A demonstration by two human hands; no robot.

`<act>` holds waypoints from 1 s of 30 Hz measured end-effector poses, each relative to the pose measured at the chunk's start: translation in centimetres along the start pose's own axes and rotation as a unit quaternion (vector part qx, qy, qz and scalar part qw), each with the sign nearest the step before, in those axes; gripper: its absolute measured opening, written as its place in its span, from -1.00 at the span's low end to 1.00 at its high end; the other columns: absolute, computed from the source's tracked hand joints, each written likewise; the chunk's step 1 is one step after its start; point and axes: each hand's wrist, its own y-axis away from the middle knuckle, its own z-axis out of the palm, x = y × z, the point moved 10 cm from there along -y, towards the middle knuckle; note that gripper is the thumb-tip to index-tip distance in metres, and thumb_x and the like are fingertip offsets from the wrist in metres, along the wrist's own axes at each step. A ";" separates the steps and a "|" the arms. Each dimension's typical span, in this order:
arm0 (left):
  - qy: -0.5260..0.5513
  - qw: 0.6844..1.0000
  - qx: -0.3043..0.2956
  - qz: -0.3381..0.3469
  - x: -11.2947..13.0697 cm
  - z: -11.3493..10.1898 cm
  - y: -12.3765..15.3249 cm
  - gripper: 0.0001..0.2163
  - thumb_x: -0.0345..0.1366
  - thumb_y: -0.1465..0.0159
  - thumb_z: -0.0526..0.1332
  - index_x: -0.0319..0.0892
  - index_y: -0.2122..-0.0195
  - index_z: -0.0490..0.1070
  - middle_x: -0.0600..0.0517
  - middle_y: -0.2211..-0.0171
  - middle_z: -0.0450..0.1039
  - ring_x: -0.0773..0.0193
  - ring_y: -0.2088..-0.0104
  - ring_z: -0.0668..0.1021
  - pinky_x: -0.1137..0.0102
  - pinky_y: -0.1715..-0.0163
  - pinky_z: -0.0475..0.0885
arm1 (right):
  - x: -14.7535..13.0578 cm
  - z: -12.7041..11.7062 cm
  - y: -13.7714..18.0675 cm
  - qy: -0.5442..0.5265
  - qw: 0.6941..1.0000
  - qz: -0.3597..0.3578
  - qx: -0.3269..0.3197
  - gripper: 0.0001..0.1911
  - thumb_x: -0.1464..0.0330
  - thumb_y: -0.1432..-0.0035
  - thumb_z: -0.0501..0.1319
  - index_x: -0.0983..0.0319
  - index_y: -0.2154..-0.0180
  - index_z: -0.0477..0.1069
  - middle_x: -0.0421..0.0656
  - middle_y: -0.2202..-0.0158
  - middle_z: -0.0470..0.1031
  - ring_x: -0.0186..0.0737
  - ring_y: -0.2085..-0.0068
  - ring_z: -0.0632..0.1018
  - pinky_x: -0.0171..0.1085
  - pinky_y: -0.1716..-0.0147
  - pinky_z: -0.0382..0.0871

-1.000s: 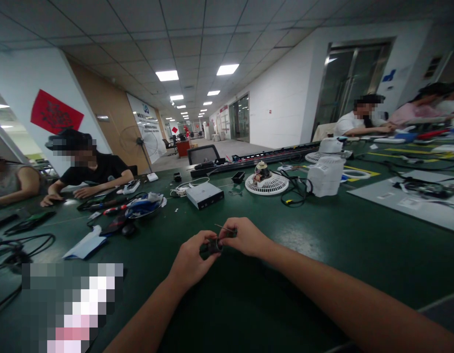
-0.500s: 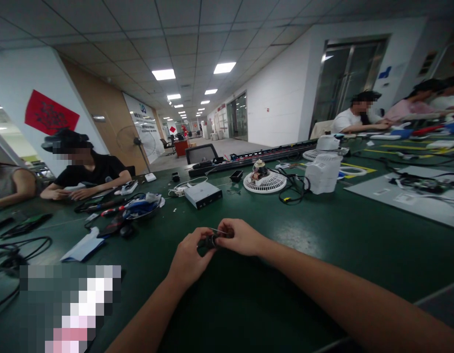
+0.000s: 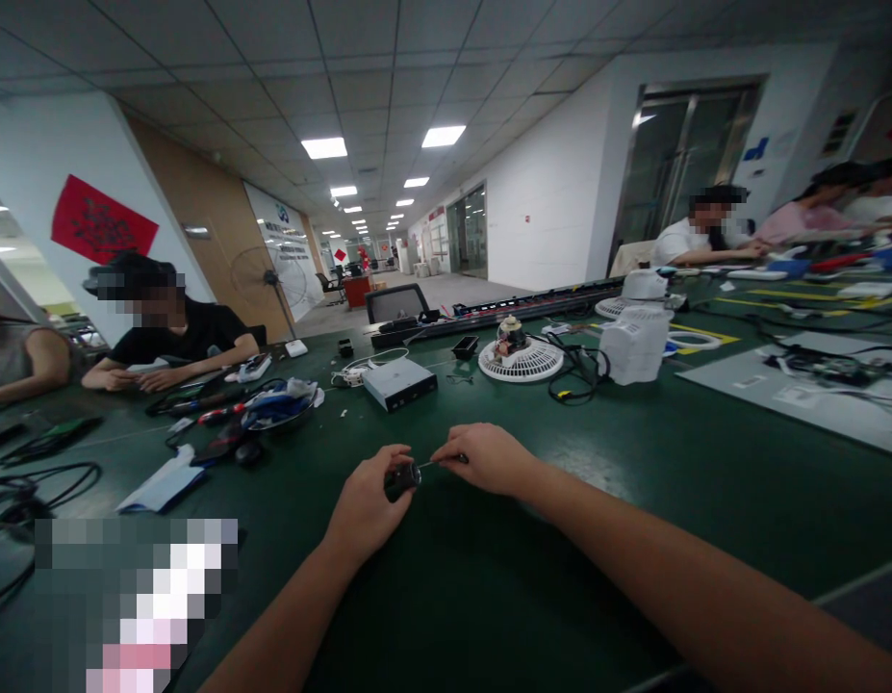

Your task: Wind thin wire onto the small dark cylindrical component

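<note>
Between the thumb and fingers of my left hand (image 3: 366, 496) is a small dark cylindrical part (image 3: 403, 477) with a shiny ring on its right end. My right hand (image 3: 493, 460) pinches a slim tool with a thin metal shaft (image 3: 427, 465); most of its handle is hidden in the fingers, so its exact kind is unclear. The shaft points left, its tip at or close to the ringed end of the cylinder. Both hands hover low over the green table (image 3: 503, 577).
Beyond my hands lie a grey disc-drive box (image 3: 400, 383), a white fan part with a motor (image 3: 522, 361), a white housing (image 3: 635, 345) and black cables. Tools and a blue cloth (image 3: 276, 404) are at left. A grey panel (image 3: 749, 383) lies right. Several people sit around the table.
My right hand has drawn slightly right, away from my left hand, so the thin shaft now shows between them. The cylinder's ringed end is turned more into view. Nothing else has moved much.
</note>
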 end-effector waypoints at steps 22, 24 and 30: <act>-0.024 0.999 -0.031 0.008 0.5 0.6 0.1 -0.53 -0.32 -0.22 0.24 -0.03 -0.17 0.28 -0.02 0.02 0.53 0.10 0.03 0.54 0.13 -0.03 0.41 | 0.7 0.4 0.1 -0.047 0.997 0.056 0.008 -0.75 0.34 -0.14 0.17 0.13 0.20 0.60 -0.15 0.32 0.61 -0.18 0.33 0.55 -0.28 0.35 0.30; -0.018 0.999 -0.029 0.000 0.3 0.7 0.1 -0.54 -0.34 -0.22 0.23 -0.03 -0.16 0.29 -0.02 0.02 0.53 0.10 0.03 0.55 0.14 -0.03 0.41 | 0.6 0.4 0.1 -0.034 0.998 0.052 -0.004 -0.75 0.36 -0.11 0.18 0.11 0.21 0.60 -0.16 0.33 0.61 -0.17 0.33 0.55 -0.28 0.36 0.29; 0.005 0.999 -0.031 0.005 0.3 0.8 0.3 -0.53 -0.37 -0.20 0.24 0.00 -0.15 0.29 0.00 0.01 0.53 0.13 0.03 0.57 0.19 -0.02 0.43 | 0.6 0.6 0.2 -0.114 0.992 0.047 -0.028 -0.76 0.37 -0.11 0.17 0.15 0.23 0.59 -0.18 0.37 0.61 -0.24 0.38 0.55 -0.33 0.40 0.29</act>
